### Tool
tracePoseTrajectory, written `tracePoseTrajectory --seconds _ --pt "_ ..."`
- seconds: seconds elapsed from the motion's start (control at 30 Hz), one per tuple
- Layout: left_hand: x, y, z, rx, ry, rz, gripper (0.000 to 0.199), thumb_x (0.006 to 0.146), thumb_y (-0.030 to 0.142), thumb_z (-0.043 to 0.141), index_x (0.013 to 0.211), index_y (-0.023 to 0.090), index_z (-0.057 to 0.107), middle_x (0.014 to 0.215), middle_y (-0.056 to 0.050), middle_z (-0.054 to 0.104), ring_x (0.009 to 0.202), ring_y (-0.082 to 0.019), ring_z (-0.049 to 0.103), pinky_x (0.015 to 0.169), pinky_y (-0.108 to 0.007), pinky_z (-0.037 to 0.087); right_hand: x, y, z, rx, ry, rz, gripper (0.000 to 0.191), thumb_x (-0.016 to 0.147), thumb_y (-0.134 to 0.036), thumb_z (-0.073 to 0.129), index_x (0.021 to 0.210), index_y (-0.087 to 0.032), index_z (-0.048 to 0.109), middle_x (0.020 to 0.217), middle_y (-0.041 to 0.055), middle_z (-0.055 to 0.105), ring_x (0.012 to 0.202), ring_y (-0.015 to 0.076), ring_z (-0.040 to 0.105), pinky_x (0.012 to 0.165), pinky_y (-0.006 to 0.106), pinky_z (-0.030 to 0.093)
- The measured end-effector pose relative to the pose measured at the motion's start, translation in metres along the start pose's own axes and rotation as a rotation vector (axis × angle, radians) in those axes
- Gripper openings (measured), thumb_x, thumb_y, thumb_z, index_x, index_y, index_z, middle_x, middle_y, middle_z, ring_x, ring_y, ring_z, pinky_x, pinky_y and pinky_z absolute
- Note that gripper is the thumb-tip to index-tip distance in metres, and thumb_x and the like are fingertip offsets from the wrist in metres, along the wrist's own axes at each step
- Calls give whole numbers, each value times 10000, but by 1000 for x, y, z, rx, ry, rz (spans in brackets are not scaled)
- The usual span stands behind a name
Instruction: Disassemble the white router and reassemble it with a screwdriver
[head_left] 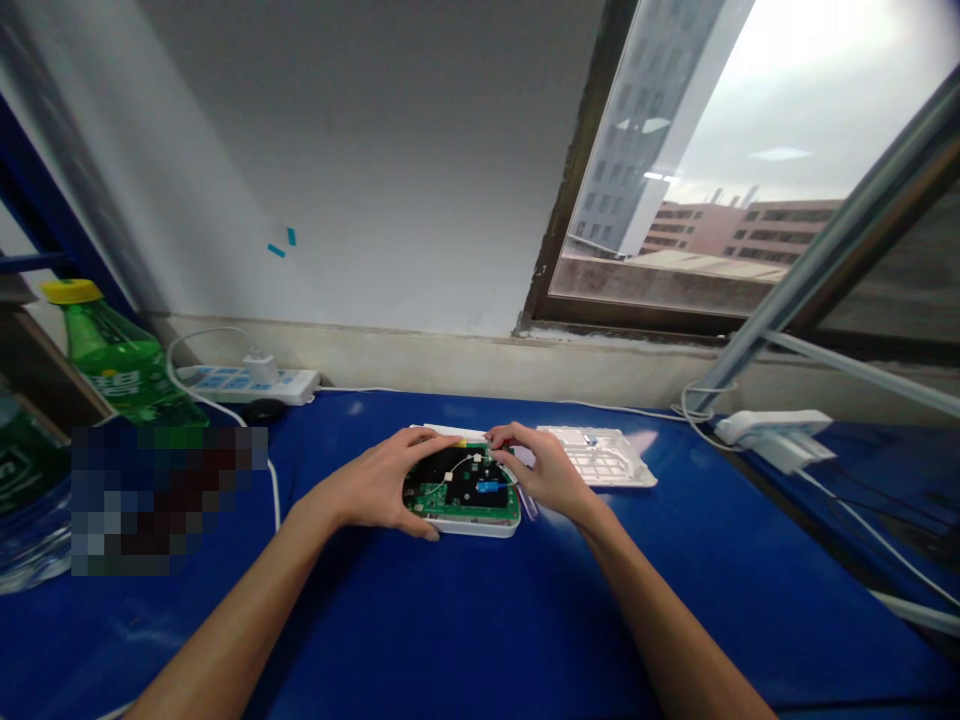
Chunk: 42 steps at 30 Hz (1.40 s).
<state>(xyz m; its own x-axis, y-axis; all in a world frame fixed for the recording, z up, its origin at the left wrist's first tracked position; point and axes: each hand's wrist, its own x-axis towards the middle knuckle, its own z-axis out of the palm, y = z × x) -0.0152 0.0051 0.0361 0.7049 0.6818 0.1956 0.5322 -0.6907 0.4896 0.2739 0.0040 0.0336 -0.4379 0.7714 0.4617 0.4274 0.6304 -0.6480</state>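
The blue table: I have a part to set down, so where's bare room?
Bare blue table lies in front of the circuit board, and between the white tray and the right power strip. Crowded: around the left hand and right hand, and by the green bottle.

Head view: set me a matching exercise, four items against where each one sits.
Items:
1. Green plastic bottle with yellow cap
2. White power strip
3. Green circuit board
4. White perforated plastic panel

Places:
A. Lying beyond the right hand
B. Between the left hand and right hand
C. Upright at the far left
D. Along the foot of the wall

Pairs: 1-C, 2-D, 3-B, 4-A
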Motion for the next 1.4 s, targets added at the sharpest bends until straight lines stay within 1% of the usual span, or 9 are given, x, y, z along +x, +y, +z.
tracePoseTrajectory --seconds 0.17,0.4,0.6,0.77,0.97,1.07,1.13,1.23,1.4 --pt "3 8 1 -7 51 12 1101 594 487 913 1536 399 348 1392 -70 439 1287 -317 519 1105 -472 445 1 5 4 349 68 126 122 856 -279 733 903 -209 646 1075 71 715 1084 214 675 986 375 525" --pt "6 11 8 14 157 -4 1097 591 445 909 1532 405 346 1392 -71 392 1264 -331 521 1062 -473 483 5 3 6 661 182 410 510 789 -346 827 1237 -214 620 1184 116 737 1091 244 707 1030 448 523" --pt "10 6 16 84 257 -10 1098 595 475 915 1540 372 365 1423 -96 345 1283 -351 487 1068 -504 473 4 2 6 730 105 336 480 782 -307 834 1219 -241 650 1384 93 637 1169 247 674 1021 408 535" --pt "11 6 15 55 285 9 1095 566 553 930 1517 382 417 1409 -90 373 1243 -337 515 1064 -517 480 5 6 14 768 157 417 609 714 -282 873 1266 -237 618 1076 76 771 947 244 745 865 405 597" --pt "15 11 5 -276 464 -122 800 798 488 800 1498 328 447 1337 -102 551 1149 -289 629 969 -472 552 6 8 16 871 271 430 530 672 -235 885 1141 -222 639 977 56 784 866 203 739 792 322 584" --pt "18 6 4 -651 408 -201 780 840 421 766 1513 274 401 1364 -132 612 1101 -279 692 924 -451 582 6 8 15 911 309 385 511 682 -223 879 1125 -241 624 997 35 774 895 190 732 824 318 578" --pt "19 3 5 -810 335 -225 663 848 393 756 1430 204 499 1314 -137 670 1120 -277 694 969 -449 562 6 8 14 914 313 357 502 687 -220 876 1118 -247 620 1005 28 770 907 191 731 863 340 577" --pt "19 1 6 -939 279 -245 504 852 377 760 1281 156 617 1236 -123 725 1119 -271 700 1010 -438 537 5 11 13 888 289 342 520 711 -238 866 1163 -252 609 1042 38 770 935 202 735 895 368 579" --pt "16 -2 6 -1081 281 -257 514 826 321 805 1279 160 623 1235 -112 732 1103 -255 710 1015 -415 531 2 20 11 786 142 364 532 804 -337 812 1281 -231 603 1088 72 775 949 221 749 905 394 590"
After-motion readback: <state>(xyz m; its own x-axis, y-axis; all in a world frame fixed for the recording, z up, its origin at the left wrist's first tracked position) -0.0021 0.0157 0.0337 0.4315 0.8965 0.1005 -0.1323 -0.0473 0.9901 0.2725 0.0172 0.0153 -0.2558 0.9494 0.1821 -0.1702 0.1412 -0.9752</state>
